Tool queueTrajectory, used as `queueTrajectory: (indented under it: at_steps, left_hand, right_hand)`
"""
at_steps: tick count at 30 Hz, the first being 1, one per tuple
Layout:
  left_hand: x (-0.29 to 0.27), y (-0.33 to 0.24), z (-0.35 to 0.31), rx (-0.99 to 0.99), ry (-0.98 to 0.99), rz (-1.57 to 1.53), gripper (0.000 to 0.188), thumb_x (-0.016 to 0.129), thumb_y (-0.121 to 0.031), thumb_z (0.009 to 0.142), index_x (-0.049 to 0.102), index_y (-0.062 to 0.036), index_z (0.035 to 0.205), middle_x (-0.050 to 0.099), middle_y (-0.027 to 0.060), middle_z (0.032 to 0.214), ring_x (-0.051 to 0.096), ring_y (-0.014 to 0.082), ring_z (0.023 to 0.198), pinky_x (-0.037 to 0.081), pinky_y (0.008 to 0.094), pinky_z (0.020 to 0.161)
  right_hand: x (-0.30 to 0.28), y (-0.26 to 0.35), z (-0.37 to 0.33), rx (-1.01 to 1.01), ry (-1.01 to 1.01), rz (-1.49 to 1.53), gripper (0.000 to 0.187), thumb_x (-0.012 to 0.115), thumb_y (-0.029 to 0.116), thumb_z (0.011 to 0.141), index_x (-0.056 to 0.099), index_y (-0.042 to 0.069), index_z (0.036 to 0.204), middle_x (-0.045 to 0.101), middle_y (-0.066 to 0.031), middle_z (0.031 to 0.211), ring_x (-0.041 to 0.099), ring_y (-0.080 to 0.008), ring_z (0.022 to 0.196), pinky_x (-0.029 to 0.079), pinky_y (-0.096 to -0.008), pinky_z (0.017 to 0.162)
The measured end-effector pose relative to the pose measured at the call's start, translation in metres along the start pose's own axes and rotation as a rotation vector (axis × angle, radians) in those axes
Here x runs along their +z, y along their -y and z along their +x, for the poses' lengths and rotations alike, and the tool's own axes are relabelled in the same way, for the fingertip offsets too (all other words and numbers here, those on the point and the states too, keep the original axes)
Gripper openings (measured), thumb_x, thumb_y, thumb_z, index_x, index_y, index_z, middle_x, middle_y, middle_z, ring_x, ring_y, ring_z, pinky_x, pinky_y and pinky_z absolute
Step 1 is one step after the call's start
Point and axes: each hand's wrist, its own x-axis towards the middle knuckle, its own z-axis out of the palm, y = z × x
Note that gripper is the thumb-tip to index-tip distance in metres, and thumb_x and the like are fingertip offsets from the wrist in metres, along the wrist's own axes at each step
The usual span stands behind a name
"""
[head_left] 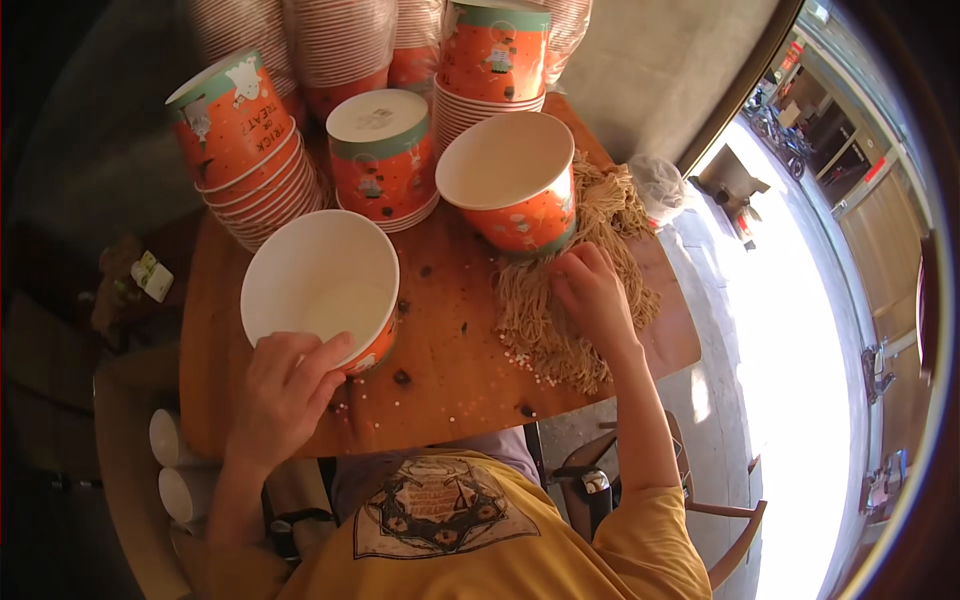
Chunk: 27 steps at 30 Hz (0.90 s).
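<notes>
My left hand [285, 385] grips the near rim of a paper bucket [320, 270], its fingers hooked over the edge. The bucket is tilted toward me, and its pale inside shows. Outside it is orange with a green band. My right hand [597, 300] has its fingers pinched together at a heap of beige cords [535, 310]; they seem to grip strands there, partly hidden by the hand. Just beyond that hand, a second orange paper bucket [510, 185] stands open-topped against the cords.
Stacks of upturned buckets [240, 150] line the back of the wooden table [440, 395], more of them in clear plastic behind. Small pale beads [525, 365] lie scattered near the front edge. A wooden chair [735, 530] stands at right, beside a bright doorway.
</notes>
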Motion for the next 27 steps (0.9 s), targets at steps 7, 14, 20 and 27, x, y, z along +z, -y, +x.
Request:
queueTrajectory:
  at_steps: [7,14,20,27]
  left_hand:
    - [0.021,-0.050,0.005,0.054,-0.232,-0.374,0.043,0.069,-0.002,0.084,0.056,-0.0042,0.126,0.057,0.0138,0.120,0.060,0.0275,0.095,0.052,0.0385,0.082]
    - [0.062,-0.071,0.010,-0.572,0.076,-1.438,0.036,0.057,-0.008,0.099,0.046,-0.0021,0.133,0.059,0.0079,0.105,0.058,0.0078,0.077,0.049,0.0230,0.071]
    - [0.050,-0.057,-0.014,-0.741,0.311,-1.533,0.017,0.048,-0.014,0.104,0.058,-0.0025,0.113,0.051,-0.0013,0.073,0.051,0.0046,0.068,0.042,0.0202,0.060]
    - [0.031,-0.039,-0.053,-0.780,0.330,-0.953,0.024,0.045,-0.022,0.106,0.062,-0.0057,0.108,0.053,0.0004,0.066,0.051,0.0090,0.059,0.042,0.0257,0.057]
  right_hand:
    - [-0.020,0.061,0.000,-0.053,0.005,0.449,0.010,0.063,0.001,0.074,0.057,0.004,0.082,0.054,-0.0095,0.080,0.053,-0.0301,0.080,0.047,-0.0403,0.072]
    - [-0.028,0.136,-0.002,-0.334,-0.021,0.473,0.023,0.075,0.003,0.070,0.064,0.008,0.089,0.053,-0.0052,0.074,0.051,-0.0263,0.068,0.046,-0.0360,0.058]
    - [-0.011,0.139,-0.001,-0.230,0.018,0.521,0.018,0.072,-0.002,0.072,0.062,0.006,0.084,0.054,-0.0050,0.072,0.051,-0.0243,0.067,0.045,-0.0342,0.058]
    - [0.002,0.151,-0.009,-0.178,0.100,0.370,0.019,0.069,0.002,0.079,0.063,0.005,0.097,0.060,-0.0089,0.096,0.061,-0.0309,0.077,0.053,-0.0376,0.062]
